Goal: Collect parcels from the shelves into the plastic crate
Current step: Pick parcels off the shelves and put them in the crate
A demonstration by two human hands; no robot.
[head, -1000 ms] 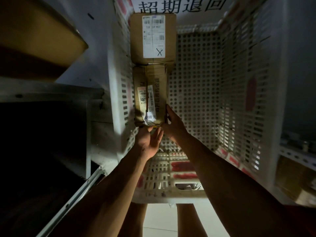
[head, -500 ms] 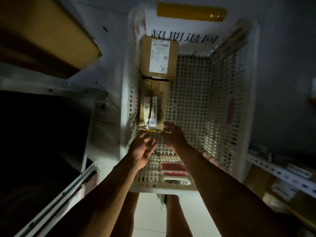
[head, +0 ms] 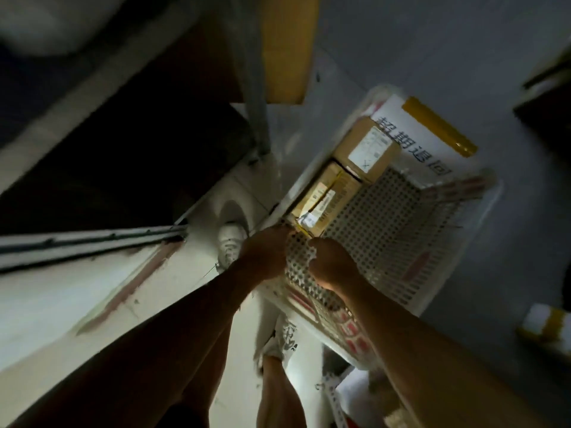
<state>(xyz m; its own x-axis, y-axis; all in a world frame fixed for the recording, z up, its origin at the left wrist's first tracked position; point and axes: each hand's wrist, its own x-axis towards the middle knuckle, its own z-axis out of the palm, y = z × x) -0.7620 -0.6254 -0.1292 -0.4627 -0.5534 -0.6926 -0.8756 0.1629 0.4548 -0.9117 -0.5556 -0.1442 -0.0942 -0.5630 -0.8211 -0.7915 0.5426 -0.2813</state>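
Note:
A white perforated plastic crate [head: 457, 242] stands on the floor to the right, seen tilted and blurred. Two brown cardboard parcels lie along its left wall. The far parcel [head: 367, 149] has a white label marked with an X. The near parcel [head: 327, 196] is narrower and carries label strips. My left hand [head: 265, 251] and my right hand [head: 332, 264] hover side by side over the crate's near end, just short of the near parcel. Both have loosely curled fingers and hold nothing.
A dark metal shelf unit [head: 92, 239] fills the left side, with a cardboard box [head: 287, 47] above it. A white sign with printed characters [head: 414, 140] leans at the crate's far end. My shoes [head: 230, 245] stand beside the crate. More boxes [head: 547, 329] lie at the right.
Both hands let go of the near parcel and drew back toward me. The view swung and rose, so the crate now sits tilted at the right.

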